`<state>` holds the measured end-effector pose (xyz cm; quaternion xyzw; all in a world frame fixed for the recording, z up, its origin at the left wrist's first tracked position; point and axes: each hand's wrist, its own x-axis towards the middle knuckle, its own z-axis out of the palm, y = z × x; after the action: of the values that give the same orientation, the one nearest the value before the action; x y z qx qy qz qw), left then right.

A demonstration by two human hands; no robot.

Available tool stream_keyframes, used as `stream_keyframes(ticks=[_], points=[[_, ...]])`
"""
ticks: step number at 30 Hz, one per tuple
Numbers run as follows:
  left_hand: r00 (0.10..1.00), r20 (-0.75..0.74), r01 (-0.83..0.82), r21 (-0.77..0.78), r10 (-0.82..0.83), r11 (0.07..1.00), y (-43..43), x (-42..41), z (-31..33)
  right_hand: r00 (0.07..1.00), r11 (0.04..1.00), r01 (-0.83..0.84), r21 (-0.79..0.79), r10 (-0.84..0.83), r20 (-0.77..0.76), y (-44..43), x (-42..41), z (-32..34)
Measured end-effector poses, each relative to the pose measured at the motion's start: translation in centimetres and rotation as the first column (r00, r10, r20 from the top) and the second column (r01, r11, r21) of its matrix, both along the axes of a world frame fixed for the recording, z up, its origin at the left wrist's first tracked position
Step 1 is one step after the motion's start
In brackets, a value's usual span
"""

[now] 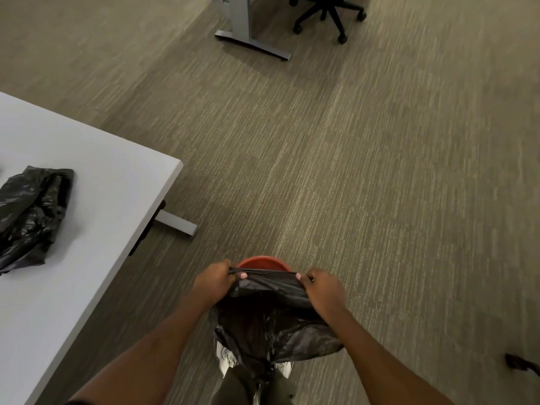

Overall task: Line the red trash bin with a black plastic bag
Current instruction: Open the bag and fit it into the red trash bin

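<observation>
An office: carpet tiles [350, 171], white desk [87, 176], wheeled swivel chair [330, 16]

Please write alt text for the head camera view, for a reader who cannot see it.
Both hands, left hand and right hand, hold a black plastic bag stretched between them above a red trash bin on the carpet. Another crumpled black bag lies on a white table to the left.

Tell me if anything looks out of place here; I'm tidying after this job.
Two small things. A second black bag lies crumpled on the white table, unused. A small dark scrap sits on the carpet at the right edge; what it is cannot be told. Both hands hold the bag over the red bin.
</observation>
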<state>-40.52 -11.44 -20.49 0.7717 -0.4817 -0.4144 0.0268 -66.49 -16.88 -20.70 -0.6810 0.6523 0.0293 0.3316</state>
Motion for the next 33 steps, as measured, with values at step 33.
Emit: stream_keyframes(ticks=[33], points=[[0.981,0.164,0.046,0.336,-0.106,0.941,-10.0,3.9,-40.2,0.975,0.907,-0.009,0.422,0.102,-0.198,-10.2,1.8,-41.1]])
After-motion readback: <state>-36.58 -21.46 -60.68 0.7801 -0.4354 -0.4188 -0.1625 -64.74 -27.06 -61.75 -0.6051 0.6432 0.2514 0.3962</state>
